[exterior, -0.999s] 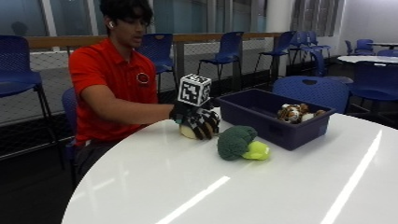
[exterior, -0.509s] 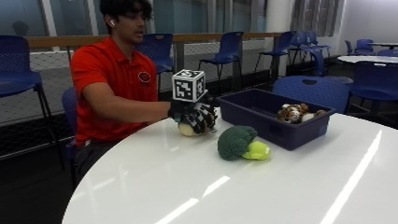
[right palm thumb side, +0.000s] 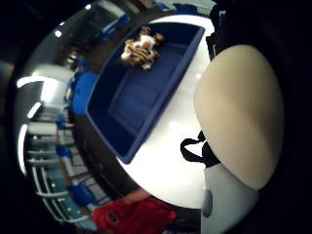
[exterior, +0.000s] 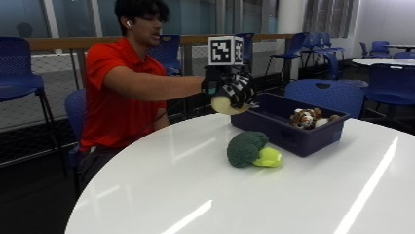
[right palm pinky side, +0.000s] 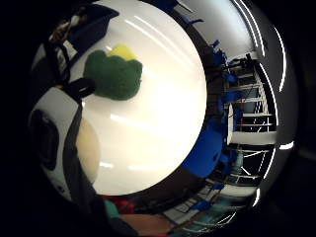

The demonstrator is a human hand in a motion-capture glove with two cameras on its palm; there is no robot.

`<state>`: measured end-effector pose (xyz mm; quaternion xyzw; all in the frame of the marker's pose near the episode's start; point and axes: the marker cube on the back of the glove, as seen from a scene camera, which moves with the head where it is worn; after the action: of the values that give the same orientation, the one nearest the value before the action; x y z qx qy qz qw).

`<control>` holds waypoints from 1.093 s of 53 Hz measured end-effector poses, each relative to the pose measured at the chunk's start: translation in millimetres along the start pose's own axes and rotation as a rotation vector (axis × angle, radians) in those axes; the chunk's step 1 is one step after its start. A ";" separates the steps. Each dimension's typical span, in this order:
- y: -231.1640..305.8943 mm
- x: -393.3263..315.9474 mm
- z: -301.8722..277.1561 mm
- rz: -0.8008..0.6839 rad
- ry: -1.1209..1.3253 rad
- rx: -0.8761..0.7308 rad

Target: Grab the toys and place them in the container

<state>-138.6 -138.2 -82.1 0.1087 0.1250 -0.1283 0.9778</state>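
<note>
My gloved right hand [exterior: 231, 88] grips a round cream-coloured toy [exterior: 223, 105] and holds it in the air, just short of the near end of the dark blue container [exterior: 292, 135]. The same toy [right palm thumb side: 239, 114] bulges close against the palm. A striped tiger toy [exterior: 305, 117] lies inside the container [right palm thumb side: 141, 92] near its far end, the tiger toy [right palm thumb side: 140, 47] showing from the palm too. A green and yellow broccoli toy [exterior: 252, 149] lies on the white table [exterior: 195, 195] in front of the container; the broccoli toy [right palm pinky side: 114, 73] sits below the hand.
The round white table's edge curves toward the seated person in a red shirt [exterior: 123, 97]. Blue chairs [exterior: 327, 95] stand behind the container and around the room. Another white table [exterior: 387, 61] is at the back right.
The hand has lifted the cream toy off the table and carried it up toward the container. The broccoli and tiger toys have stayed put.
</note>
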 end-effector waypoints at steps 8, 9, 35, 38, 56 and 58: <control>-29.7 -24.2 -23.9 -0.007 -0.036 0.013; -33.5 -28.3 -26.9 -0.013 -0.032 0.019; -107.6 -137.9 -49.2 -0.281 -0.119 0.013; -113.9 -141.3 -45.5 -0.247 -0.127 0.029; -105.9 -128.2 -32.7 -0.200 -0.188 -0.139; -102.3 -120.6 -31.3 -0.217 -0.158 -0.131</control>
<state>-286.7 -200.1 -97.2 0.0200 0.0668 -0.2328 0.9700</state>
